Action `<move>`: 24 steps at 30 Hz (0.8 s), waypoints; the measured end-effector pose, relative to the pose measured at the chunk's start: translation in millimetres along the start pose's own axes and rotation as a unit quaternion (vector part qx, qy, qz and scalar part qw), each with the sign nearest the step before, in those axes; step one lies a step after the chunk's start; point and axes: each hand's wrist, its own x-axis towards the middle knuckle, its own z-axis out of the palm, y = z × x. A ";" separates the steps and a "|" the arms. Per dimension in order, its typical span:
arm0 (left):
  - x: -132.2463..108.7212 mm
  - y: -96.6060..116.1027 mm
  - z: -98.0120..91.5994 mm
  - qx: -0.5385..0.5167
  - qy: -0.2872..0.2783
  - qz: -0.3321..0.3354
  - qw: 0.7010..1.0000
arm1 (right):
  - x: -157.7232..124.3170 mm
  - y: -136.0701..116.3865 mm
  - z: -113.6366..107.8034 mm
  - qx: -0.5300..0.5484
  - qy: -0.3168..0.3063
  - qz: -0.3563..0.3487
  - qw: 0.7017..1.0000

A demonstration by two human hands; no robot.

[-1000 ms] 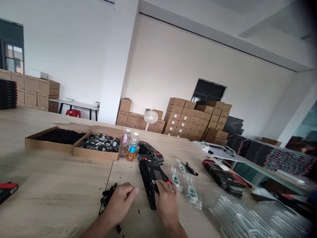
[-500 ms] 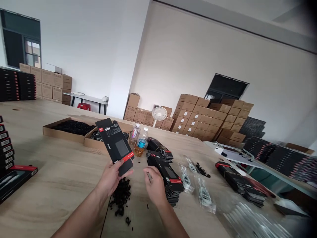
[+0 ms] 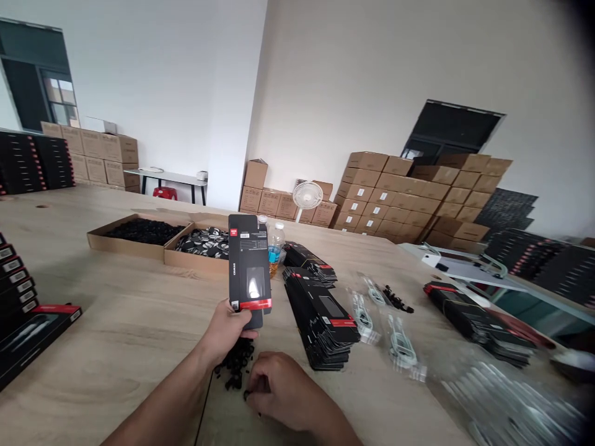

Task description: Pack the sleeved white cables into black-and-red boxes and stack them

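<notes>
My left hand holds a flat black package with a red stripe upright above the wooden table, gripping its lower end. My right hand rests low on the table, fingers curled at a heap of small black parts; whether it grips one I cannot tell. Just right of my hands lies a slanted stack of the same black packages. Beyond it lie clear bags with white cables.
Two open cardboard trays stand at the back left, with two bottles beside them. More black boxes line the left edge. Another package pile lies right. Stacked cartons and a small fan stand behind.
My left hand picked up a black package from the stack and turned it upright. My right hand left the stack and dropped to the small black parts. The view tilted down slightly.
</notes>
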 end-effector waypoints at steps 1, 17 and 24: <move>-1.3 -1.0 0.2 -0.001 -0.003 -0.004 1.000 | 0.3 -0.1 0.3 -0.013 0.012 0.000 1.000; 3.0 -15.7 -2.7 0.063 -0.001 0.030 0.998 | 10.0 15.8 -0.3 0.244 0.130 0.021 0.961; -4.0 -18.0 3.9 0.155 -0.092 0.075 0.981 | 19.0 25.0 -0.2 0.302 0.262 0.043 0.915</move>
